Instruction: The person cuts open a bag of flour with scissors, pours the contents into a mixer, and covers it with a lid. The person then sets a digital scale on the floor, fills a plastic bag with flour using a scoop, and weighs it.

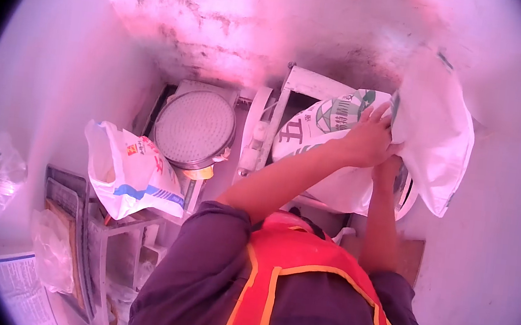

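Just ahead of me, a little to the right, a white sack (323, 119) with green and dark print lies bulging beside a pale frame (275, 126). My left hand (370, 138) rests over it with the fingers spread—whether they pinch the cloth, I cannot tell. Below it my right hand (388, 168) is partly hidden, so I cannot tell its hold either. A plain white flap (435, 144) rises just beyond both hands, toward the right-hand wall. Left of the frame sits a round, flat-topped object (195, 126); nearer me, a red-and-blue printed bag (141, 179) gapes open. Farther left stand upright racks (78, 257)—a stained wall (193, 17) backs everything.
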{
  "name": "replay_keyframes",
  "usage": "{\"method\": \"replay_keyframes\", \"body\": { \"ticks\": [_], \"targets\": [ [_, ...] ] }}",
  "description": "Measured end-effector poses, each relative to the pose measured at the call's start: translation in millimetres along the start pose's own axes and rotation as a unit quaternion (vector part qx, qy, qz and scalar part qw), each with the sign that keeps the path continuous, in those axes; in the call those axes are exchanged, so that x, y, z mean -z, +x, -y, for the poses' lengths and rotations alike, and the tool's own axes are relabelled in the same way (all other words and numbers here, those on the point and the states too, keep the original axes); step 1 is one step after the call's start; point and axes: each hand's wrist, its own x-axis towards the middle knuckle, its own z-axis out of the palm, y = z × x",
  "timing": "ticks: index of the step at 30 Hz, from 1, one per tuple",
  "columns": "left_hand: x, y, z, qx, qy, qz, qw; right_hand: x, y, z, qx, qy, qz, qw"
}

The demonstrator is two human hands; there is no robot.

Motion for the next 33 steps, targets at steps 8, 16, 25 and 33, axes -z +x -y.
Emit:
{"method": "replay_keyframes", "body": {
  "ticks": [8,16,25,33],
  "targets": [
    [13,-77,56,0.053,-0.028,-0.114,0.992,42,22,89,-0.406,0.568,-0.116,0.706],
    [2,-220,104,0.553,-0.466,-0.052,0.689,45,33,74,-0.457,0.677,-0.134,0.561],
    [-87,-187,165,0.57,-0.691,-0.13,0.426,91,15,-22,-0.434,0.609,-0.147,0.647],
    [-196,-117,172,0.609,-0.666,-0.087,0.422,142,9,-87,-0.47,0.599,-0.19,0.62]
  ]
}}
